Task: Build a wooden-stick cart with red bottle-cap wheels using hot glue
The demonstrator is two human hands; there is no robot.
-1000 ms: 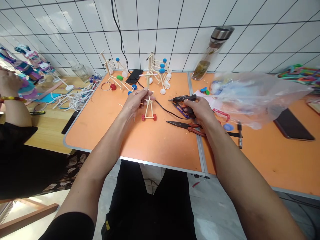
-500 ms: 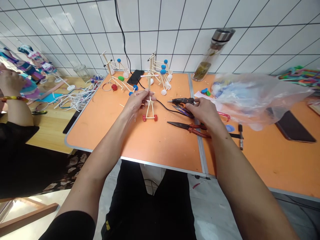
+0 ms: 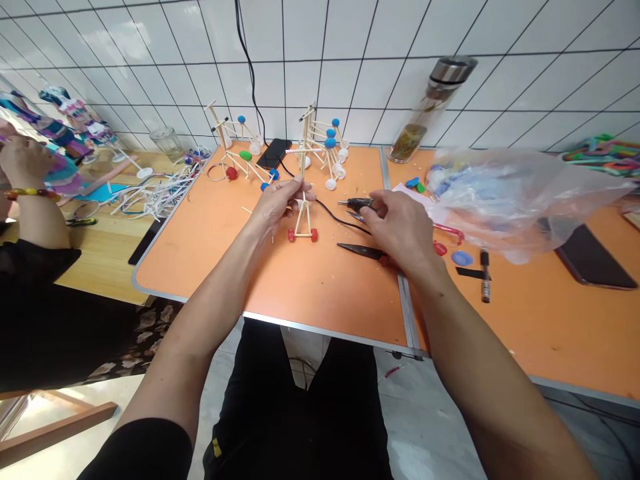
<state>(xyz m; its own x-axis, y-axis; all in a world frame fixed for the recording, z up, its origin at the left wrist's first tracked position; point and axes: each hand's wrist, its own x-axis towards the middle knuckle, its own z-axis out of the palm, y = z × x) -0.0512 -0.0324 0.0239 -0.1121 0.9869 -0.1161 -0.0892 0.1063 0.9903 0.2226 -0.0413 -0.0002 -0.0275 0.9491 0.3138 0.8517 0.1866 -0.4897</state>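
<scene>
My left hand (image 3: 277, 204) pinches the upright stick of a small wooden-stick model (image 3: 301, 223). The model stands on the orange table (image 3: 320, 280) on red wheels. My right hand (image 3: 400, 229) rests to its right, fingers curled at the rear end of a black glue gun (image 3: 354, 202) that lies on the table. The gun's nozzle points left towards the model. Red-handled pliers (image 3: 361, 251) lie just under my right hand.
Finished stick models (image 3: 320, 143) with blue and white balls stand at the back by a phone (image 3: 273, 153) and a black cable. A plastic bag (image 3: 505, 197), a glass bottle (image 3: 425, 113), bottle caps and a dark tablet (image 3: 595, 267) are on the right. Another person's arm (image 3: 25, 200) is at the left.
My right hand lowered the glue gun from the air onto the table and stayed at its rear. My left hand kept holding the model.
</scene>
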